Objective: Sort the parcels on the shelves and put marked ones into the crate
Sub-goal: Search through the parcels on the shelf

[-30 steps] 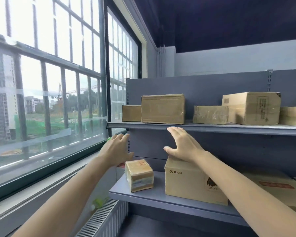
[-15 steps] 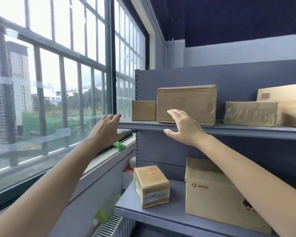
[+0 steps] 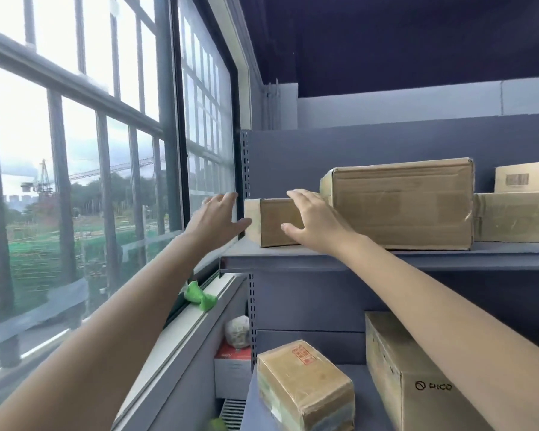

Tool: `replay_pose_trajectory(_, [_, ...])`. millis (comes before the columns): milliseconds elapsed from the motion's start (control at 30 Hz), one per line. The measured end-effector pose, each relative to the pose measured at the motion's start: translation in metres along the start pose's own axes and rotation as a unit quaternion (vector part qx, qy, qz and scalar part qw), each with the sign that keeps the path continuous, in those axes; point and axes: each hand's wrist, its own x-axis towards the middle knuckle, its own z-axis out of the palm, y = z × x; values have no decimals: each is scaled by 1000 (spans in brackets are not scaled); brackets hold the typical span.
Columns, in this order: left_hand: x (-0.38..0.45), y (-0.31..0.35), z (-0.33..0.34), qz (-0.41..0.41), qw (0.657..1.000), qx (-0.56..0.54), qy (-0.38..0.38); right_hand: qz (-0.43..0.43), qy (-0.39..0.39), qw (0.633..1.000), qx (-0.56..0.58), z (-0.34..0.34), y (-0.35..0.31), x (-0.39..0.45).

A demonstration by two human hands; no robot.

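Note:
A small brown parcel [image 3: 274, 223] stands at the left end of the upper shelf [image 3: 293, 258]. My left hand [image 3: 218, 220] is open just left of it, thumb near its left face. My right hand [image 3: 313, 220] is open in front of the parcel's right part, fingers spread; whether it touches is unclear. A large brown parcel [image 3: 402, 203] stands right of the small one. On the lower shelf sit a taped parcel with a red stamp [image 3: 305, 387] and a PICO box [image 3: 417, 377]. No crate is in view.
More parcels [image 3: 517, 217] fill the upper shelf's right end. A large window [image 3: 91, 150] runs along the left, with a green object [image 3: 199, 297] on its sill. A white bag [image 3: 237, 331] and a box lie beside the shelf post.
Both hands have risen from the lower shelf level to the upper shelf and now flank the small brown parcel. The view has moved closer and to the left.

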Motion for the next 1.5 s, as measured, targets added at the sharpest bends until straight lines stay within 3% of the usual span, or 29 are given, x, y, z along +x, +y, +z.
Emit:
replay_pose_trajectory(300, [43,11,40,11,996,-85,-36,83,-24,995,-45,30,4,16])
replay_pose_trajectory(667, [44,-42,42,-17,981,-188,-37,137,23,988,-62,40,-4,32])
replay_pose_trajectory(767, [42,-50,41,-39,975,-216,-28,184,18,983,-19,47,-7,37])
replay_pose_trajectory(900, [38,-45,41,-57,958,-282,-13,266,-1,954,138,57,-15,42])
replay_pose_trajectory(1033, [31,-35,34,-112,922,-369,40,206,99,958,171,61,-27,41])
replay_pose_trajectory(1167, [23,-30,18,-180,823,-533,83,93,190,964,162,50,-31,37])
replay_pose_trajectory(1233, [19,-26,11,-185,790,-579,84,52,229,960,150,47,-34,32])
replay_pose_trajectory(1500, [-9,-6,4,-158,832,-531,-22,-118,282,949,69,46,-47,-4])
